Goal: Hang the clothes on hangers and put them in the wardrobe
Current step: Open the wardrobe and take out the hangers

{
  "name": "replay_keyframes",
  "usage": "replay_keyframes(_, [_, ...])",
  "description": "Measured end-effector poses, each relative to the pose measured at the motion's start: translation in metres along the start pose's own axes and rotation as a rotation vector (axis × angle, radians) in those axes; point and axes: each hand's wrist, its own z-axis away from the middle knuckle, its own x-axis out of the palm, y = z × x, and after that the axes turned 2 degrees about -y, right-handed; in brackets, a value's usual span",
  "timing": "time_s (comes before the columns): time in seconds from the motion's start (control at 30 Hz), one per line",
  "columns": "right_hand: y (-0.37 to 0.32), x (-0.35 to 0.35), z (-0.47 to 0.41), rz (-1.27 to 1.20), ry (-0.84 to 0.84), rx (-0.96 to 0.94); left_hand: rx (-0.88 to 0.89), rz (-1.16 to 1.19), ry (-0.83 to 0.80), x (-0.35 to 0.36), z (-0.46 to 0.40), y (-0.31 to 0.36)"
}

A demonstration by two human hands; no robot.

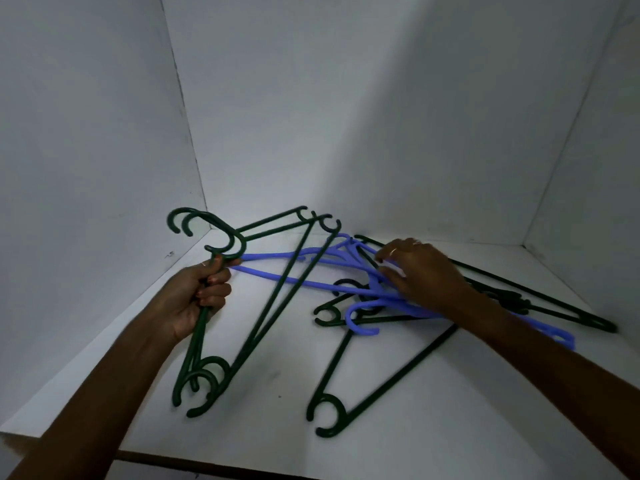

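Two dark green hangers [273, 289] are lifted off the white shelf [270, 403]; my left hand [199, 296] grips them together just below their hooks. A pile of hangers lies to the right. My right hand [420, 271] rests on top of that pile, its fingers curled over the purple hangers [362, 294] near their necks. More dark green hangers [377, 368] lie under and around the purple ones, one stretching far right [554, 303]. No clothes are visible.
The shelf sits inside a white compartment with a left wall [86, 150], a back wall [363, 116] and a right wall [595, 168]. Its front edge [207, 462] runs along the bottom of the view.
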Motion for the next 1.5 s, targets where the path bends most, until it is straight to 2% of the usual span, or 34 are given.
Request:
replay_keyframes(0.1, [0.024, 0.004, 0.002, -0.047, -0.151, 0.28, 0.03, -0.007, -0.011, -0.008, 0.014, 0.017])
replay_keyframes(0.17, [0.029, 0.013, -0.002, -0.084, -0.218, 0.37, 0.043, -0.011, 0.005, -0.015, 0.025, 0.025])
replay_keyframes(0.37, [0.012, 0.043, -0.032, -0.077, -0.437, 0.35, 0.064, -0.02, 0.064, -0.031, 0.052, 0.029])
replay_keyframes(0.57, [0.003, 0.051, -0.047, 0.01, -0.357, 0.421, 0.093, 0.005, 0.12, -0.041, 0.067, 0.027])
replay_keyframes(0.73, [0.02, 0.03, -0.053, 0.048, -0.283, 0.47, 0.114, -0.027, 0.189, -0.04, 0.076, 0.034])
replay_keyframes(0.83, [0.045, 0.003, -0.052, 0.065, -0.13, 0.443, 0.141, -0.055, 0.289, -0.038, 0.076, 0.037])
replay_keyframes(0.9, [0.064, -0.018, -0.047, 0.061, 0.033, 0.418, 0.145, -0.074, 0.317, -0.035, 0.074, 0.037])
replay_keyframes(0.97, [0.078, -0.037, -0.042, 0.069, 0.124, 0.37, 0.133, -0.083, 0.326, -0.031, 0.073, 0.037])
replay_keyframes(1.07, [0.074, -0.057, -0.037, 0.014, 0.146, 0.264, 0.097, -0.081, 0.311, -0.022, 0.068, 0.032])
replay_keyframes(1.23, [0.016, -0.052, -0.052, -0.092, 0.1, 0.109, 0.034, -0.151, 0.221, 0.009, 0.058, 0.019])
replay_keyframes(1.4, [-0.022, -0.025, -0.075, -0.253, 0.08, -0.04, 0.002, -0.532, 0.176, 0.032, 0.056, 0.005])
replay_keyframes(1.5, [-0.026, -0.011, -0.084, -0.341, 0.029, -0.066, -0.046, -0.585, 0.104, 0.034, 0.061, -0.001])
